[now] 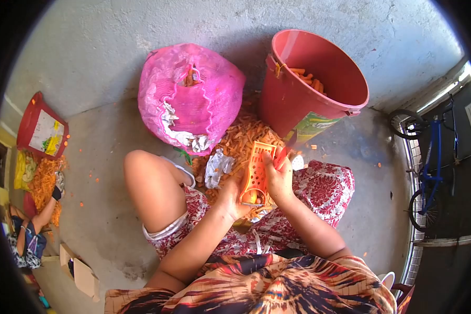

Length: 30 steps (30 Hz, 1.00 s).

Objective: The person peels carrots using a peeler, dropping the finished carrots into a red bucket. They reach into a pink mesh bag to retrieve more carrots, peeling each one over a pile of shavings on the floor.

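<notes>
Held over my lap is a narrow orange plastic basket [256, 170] with holes and slots in its walls; small round things, one yellowish, show at its near end. My left hand [231, 200] is closed around its lower left side. My right hand [278, 178] grips its upper right side and also holds a red-handled knife [281, 158], its blade pointing away from me. Below lies a heap of orange carrot peelings [240, 141] with crumpled paper [219, 168] on it. What my left fingers do under the basket is hidden.
A pink mesh sack [157, 99] stands against the wall, beside a large red bucket [277, 99] with peeled carrots [310, 81] inside. At far left, another person [31, 235] sits by more peelings [44, 180] and a red bucket [26, 128]. A blue bicycle [432, 172] is at right.
</notes>
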Each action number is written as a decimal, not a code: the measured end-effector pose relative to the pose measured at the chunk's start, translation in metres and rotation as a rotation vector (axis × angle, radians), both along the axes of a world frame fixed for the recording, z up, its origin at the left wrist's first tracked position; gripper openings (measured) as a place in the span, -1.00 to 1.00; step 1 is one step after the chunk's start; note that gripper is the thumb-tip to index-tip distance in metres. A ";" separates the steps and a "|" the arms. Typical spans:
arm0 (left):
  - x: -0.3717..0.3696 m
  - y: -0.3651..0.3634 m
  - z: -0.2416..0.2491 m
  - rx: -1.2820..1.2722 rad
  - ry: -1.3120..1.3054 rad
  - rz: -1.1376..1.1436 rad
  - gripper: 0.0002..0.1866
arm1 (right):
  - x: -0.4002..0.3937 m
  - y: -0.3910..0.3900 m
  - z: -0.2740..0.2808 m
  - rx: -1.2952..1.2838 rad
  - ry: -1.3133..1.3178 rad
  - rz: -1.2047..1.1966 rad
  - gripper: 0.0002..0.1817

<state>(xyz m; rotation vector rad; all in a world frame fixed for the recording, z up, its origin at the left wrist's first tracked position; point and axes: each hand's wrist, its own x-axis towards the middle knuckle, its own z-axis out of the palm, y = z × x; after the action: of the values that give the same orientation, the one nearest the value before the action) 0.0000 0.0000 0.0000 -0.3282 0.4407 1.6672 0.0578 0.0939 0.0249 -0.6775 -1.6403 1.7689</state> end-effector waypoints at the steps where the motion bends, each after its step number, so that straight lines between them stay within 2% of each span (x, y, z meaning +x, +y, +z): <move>1: 0.003 0.001 0.004 -0.042 0.028 0.001 -0.64 | 0.000 0.001 0.002 0.008 -0.011 -0.001 -0.93; 8: 0.007 0.001 0.000 -0.110 0.095 0.003 -0.65 | 0.001 0.003 0.003 0.070 -0.111 -0.007 -0.90; 11: 0.004 0.003 0.003 -0.133 0.189 0.035 -0.64 | -0.004 0.007 -0.006 0.249 -0.138 -0.111 -0.89; 13: -0.001 -0.010 -0.023 0.215 0.106 -0.117 -0.59 | -0.003 0.035 -0.027 0.087 -0.201 -0.228 -0.89; 14: 0.000 -0.017 -0.033 0.390 0.061 -0.193 -0.57 | -0.001 0.060 -0.029 0.033 -0.147 -0.341 -0.88; 15: 0.008 -0.021 -0.030 0.220 0.108 -0.171 -0.58 | 0.002 0.080 -0.028 -0.024 -0.090 -0.453 -0.88; 17: 0.020 -0.025 -0.017 -0.120 0.203 -0.118 -0.57 | 0.005 0.087 -0.014 0.028 0.055 -0.491 -0.89; 19: 0.014 -0.023 -0.018 -0.075 0.111 -0.108 -0.56 | 0.011 0.074 -0.002 0.061 -0.025 -0.338 -0.89; 21: 0.010 -0.017 -0.018 0.006 0.071 -0.079 -0.58 | 0.010 0.046 0.019 -0.037 -0.049 -0.259 -0.85; 23: 0.008 -0.014 -0.011 0.002 0.064 -0.071 -0.58 | 0.014 0.040 0.010 0.144 -0.164 -0.168 -0.81; 25: 0.006 -0.011 -0.006 -0.004 0.108 -0.063 -0.58 | 0.011 0.029 0.006 0.095 -0.078 -0.087 -0.80; 26: 0.005 -0.012 -0.005 0.071 0.046 -0.049 -0.58 | 0.009 0.023 0.009 0.060 -0.107 -0.048 -0.80; 29: 0.009 -0.001 0.017 -0.070 0.107 0.007 -0.60 | 0.005 0.015 -0.009 0.215 -0.121 -0.052 -0.87; 30: 0.009 -0.001 0.016 -0.055 0.065 -0.009 -0.60 | 0.005 0.007 0.003 0.180 -0.127 -0.046 -0.90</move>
<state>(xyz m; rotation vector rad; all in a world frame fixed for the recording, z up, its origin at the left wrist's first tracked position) 0.0090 -0.0009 0.0157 -0.3129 0.5368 1.6627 0.0630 0.1009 0.0276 -0.7500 -1.8280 1.5510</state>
